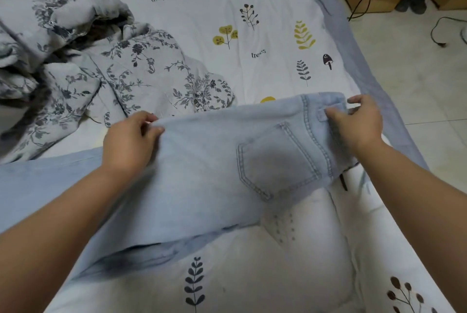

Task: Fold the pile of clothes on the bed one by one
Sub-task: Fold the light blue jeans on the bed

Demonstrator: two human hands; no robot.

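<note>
Now | both hands, left hand (131,138) and right hand (358,120), pinch jeans (214,173) | legs cut off at frame's left edge

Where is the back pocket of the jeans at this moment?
In the head view, the back pocket faces up on the light blue jeans, right of centre, just inside the right hand at the waistband, across from the left hand.
</note>
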